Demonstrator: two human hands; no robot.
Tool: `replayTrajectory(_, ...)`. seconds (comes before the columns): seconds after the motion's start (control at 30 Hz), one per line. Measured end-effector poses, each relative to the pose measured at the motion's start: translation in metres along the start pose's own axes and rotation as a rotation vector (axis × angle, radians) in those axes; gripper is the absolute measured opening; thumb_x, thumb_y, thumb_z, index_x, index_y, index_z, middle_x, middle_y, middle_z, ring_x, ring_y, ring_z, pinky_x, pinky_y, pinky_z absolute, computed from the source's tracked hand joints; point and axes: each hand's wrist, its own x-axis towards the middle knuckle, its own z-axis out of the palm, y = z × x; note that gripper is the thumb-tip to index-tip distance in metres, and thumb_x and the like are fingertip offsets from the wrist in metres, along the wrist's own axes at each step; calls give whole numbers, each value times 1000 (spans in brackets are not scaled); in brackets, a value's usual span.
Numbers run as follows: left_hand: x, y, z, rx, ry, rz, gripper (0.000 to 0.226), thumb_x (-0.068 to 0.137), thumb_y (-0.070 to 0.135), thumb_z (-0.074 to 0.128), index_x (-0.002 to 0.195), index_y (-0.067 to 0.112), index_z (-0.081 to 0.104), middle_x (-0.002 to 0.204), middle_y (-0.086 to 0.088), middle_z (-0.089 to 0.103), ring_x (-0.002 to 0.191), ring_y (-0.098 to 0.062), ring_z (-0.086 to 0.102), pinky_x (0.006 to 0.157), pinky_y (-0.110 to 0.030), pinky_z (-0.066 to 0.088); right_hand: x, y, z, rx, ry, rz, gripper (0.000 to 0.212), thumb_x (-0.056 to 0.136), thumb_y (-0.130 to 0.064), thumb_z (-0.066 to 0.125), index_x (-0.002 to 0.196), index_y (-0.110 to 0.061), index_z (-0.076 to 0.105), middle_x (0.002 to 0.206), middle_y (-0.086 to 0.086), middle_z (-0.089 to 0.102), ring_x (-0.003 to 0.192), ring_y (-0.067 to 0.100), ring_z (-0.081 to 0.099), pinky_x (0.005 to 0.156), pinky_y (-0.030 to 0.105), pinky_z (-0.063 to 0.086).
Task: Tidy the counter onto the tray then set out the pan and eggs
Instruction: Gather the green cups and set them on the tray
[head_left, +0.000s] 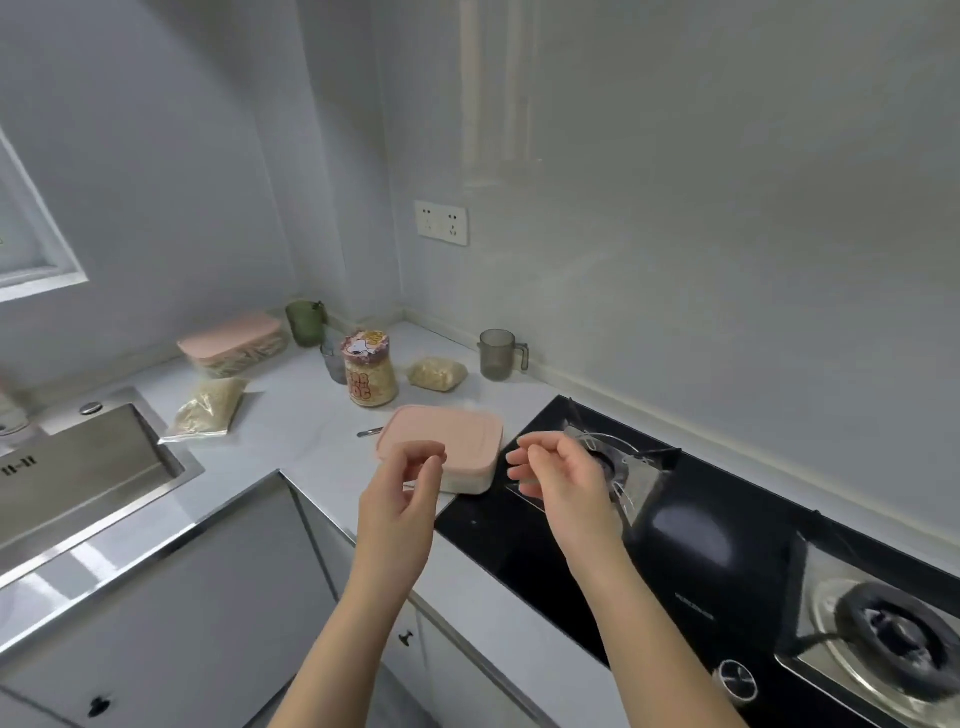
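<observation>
Both hands are up over the counter edge, forearms bare. Left hand (408, 486): fingers loosely curled, thumb close to the index tip, nothing in it; in this view it overlaps the near edge of the near pink box (457, 436). Right hand (558, 480): fingers loosely bent, nothing held, over the front left corner of the black hob (701, 530).

The task things lie on the white counter (291, 421). Count:
- Two pink-lidded boxes. The near one is flat with rounded corners and a pale base, just beside the hob. The far pink box (234, 343) sits by the back wall, clear-sided.
- One metal utensil handle (370, 432) pokes out left of the near box.
- Two clear bags of pale grain: left grain bag (208, 408) near the sink (78, 462), right grain bag (437, 373) beside the jar.
- One jar (369, 371), cartoon dog on the lid, yellowish contents.
- One clear glass (332, 358) just behind the jar.
- One grey mug (498, 354) with a handle by the wall.
- One green cup (305, 322) in the corner.

Two burners are on the hob. A wall socket (440, 222) is above the corner.
</observation>
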Motion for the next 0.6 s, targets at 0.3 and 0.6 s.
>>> replayTrajectory(0.3, 86, -48, -56, -26, 157, -84, 20, 95, 13, 51, 94, 28, 64, 93, 15, 68, 94, -7, 63, 83, -38, 53, 81, 12, 96, -89, -175, 20, 17, 97, -12, 49, 96, -19, 64, 91, 1, 71, 84, 14, 67, 73, 24, 52)
replayTrajectory(0.6, 198, -110, -117, 21, 116, -121, 20, 94, 10, 53, 94, 27, 63, 96, 9, 68, 95, -11, 63, 80, -37, 54, 156, 27, 195, -140, -163, 67, 17, 97, -9, 49, 95, -17, 64, 89, 0, 71, 82, 13, 65, 73, 23, 53)
